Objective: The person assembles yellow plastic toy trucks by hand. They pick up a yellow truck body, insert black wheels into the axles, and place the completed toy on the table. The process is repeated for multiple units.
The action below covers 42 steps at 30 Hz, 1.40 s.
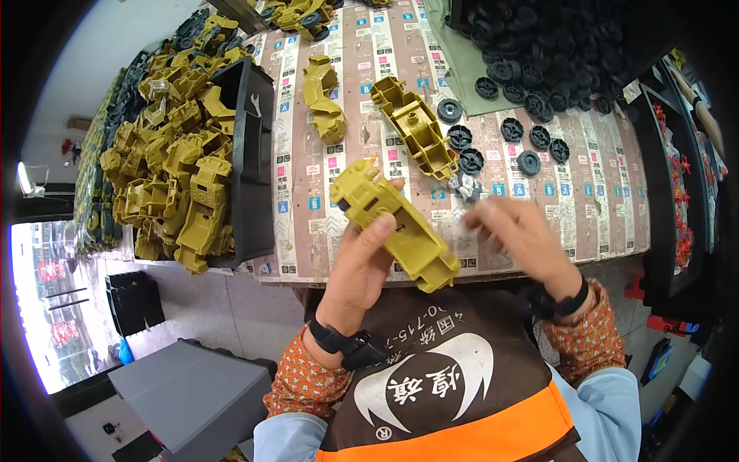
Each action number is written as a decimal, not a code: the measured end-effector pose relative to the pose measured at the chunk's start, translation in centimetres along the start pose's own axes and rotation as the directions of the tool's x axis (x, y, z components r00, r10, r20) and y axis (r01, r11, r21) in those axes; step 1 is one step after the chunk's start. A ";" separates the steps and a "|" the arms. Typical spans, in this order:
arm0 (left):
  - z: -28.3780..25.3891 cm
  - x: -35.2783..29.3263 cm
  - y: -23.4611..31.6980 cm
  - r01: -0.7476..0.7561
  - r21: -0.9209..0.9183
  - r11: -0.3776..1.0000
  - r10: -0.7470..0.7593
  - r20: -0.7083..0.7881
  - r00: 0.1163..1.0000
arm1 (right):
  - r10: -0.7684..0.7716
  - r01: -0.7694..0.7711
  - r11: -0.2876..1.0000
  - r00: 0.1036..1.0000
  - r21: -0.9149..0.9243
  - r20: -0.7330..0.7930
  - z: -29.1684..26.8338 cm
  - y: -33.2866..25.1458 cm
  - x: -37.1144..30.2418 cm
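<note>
My left hand (359, 267) grips a yellow-olive plastic toy vehicle body (416, 239) near the table's front edge, the thumb lying across its side. To the right hovers my right hand (527, 237), its fingers bent and smeared by motion; whether they hold anything I cannot tell. Just beyond those fingertips lies a small grey part (466, 187). A second vehicle body (416, 127) rests farther back, beside several black toy wheels (512, 129). To its left is another curved yellow plastic piece (323, 96).
A black crate (252, 162) at the left edge overflows with yellow vehicle bodies (185, 158). At the back right, a large heap of black wheels (539, 50) sits on a green cloth (462, 81). A black bin (660, 223) with red pieces stands at right; a grey box (188, 393) is lower left.
</note>
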<state>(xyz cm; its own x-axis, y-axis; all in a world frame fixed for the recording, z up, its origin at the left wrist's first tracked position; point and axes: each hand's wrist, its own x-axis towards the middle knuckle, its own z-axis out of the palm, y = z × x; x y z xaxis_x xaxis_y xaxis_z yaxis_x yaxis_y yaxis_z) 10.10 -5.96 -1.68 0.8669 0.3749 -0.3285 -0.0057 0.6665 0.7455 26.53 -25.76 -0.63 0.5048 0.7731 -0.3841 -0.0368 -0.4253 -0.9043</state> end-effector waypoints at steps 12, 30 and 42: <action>-1.1 -0.2 -0.3 0.093 -0.022 0.995 -0.092 0.037 0.995 | -0.407 0.177 0.825 0.844 -0.537 -0.348 -1.0 1.0 6.0; 1.8 -1.0 -2.2 -0.104 0.126 0.987 0.095 0.072 0.993 | -0.271 0.346 0.908 0.915 0.236 -0.300 6.7 -1.3 1.3; 0.6 -0.4 -3.6 -0.212 0.393 0.895 0.130 0.224 0.966 | -0.350 0.373 0.928 0.875 0.005 -0.334 6.3 -1.0 0.0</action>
<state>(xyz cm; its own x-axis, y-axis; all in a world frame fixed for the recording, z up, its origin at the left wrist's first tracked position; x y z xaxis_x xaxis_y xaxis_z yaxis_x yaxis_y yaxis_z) 10.13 -8.89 -3.86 0.9483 0.3042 -0.0900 0.0069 0.2636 0.9646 21.11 -22.38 -0.86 0.7427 0.6682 0.0426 0.1496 -0.1036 -0.9833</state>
